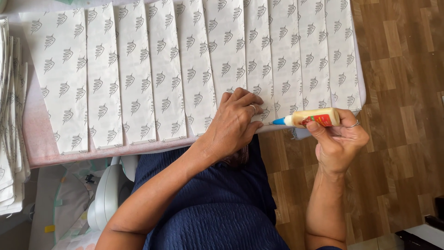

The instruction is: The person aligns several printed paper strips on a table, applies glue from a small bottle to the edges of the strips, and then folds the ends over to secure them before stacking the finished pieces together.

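**Gluing the sheet edge**

While my left hand pins the near end of one white printed sheet, my right hand brings the glue bottle in sideways. Blue tip points left, just at the sheet's near edge, right beside my left fingertips. Right fingers are clamped around the bottle, thumb on top over its red label. Left fingers are together, curled, pressing flat on the paper; they grip nothing.

Sheets lie in an overlapping row across a pale board, each showing a strip of its long side. The board sits across my lap, over the blue dress. More sheets sit in a stack at far left. Wooden floor to the right.

To do it well, I judge:
- keep the tip low and touching the paper edge, squeeze lightly, thin bead only;
- keep left fingertips just clear of the glue line so they don't smear it;
- hold the sheet down firm, since a slip would disturb the neighbouring overlaps;
- run along the edge steadily, no blobs off the board's front.

Whether glue is already out of the tip, I cannot tell.
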